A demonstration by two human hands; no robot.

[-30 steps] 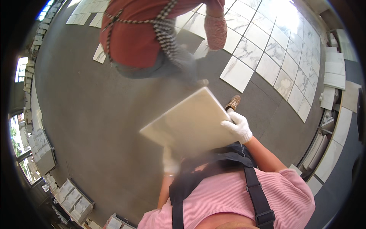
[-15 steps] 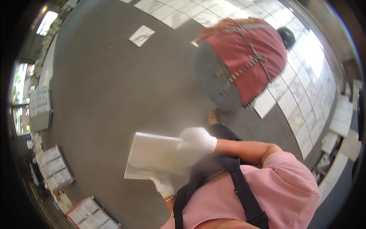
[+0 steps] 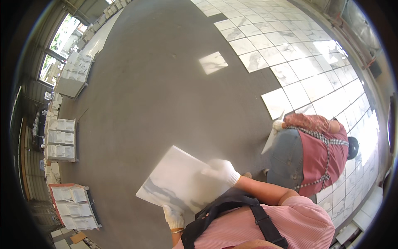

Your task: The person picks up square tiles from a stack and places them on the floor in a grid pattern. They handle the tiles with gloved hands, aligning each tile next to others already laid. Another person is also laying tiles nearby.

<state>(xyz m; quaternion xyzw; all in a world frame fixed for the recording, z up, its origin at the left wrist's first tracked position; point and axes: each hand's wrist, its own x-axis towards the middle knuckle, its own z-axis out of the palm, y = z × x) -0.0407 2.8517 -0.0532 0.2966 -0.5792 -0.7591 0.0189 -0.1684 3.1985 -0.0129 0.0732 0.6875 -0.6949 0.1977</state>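
Grey floor (image 3: pixel 157 95) took up most of the view, bare and unfinished. Laid white marbled tiles (image 3: pixel 298 62) covered its upper right part. One loose tile (image 3: pixel 212 62) lay alone on the grey, apart from the laid field. A co-worker (image 3: pixel 315 153) in a red top and jeans bent over at the edge of the laid tiles, gloved hand touching a tile tipped up on edge (image 3: pixel 271 139). Stacks of boxed tiles (image 3: pixel 62 141) stood along the left wall.

I held a white marble tile (image 3: pixel 182 182) in front of my chest, above the grey floor, tilted. My right hand (image 3: pixel 219 170), gloved white, gripped its right edge. My left hand (image 3: pixel 173 216), also gloved, clasped the near lower edge from below. Hands were apart, both closed on the tile.
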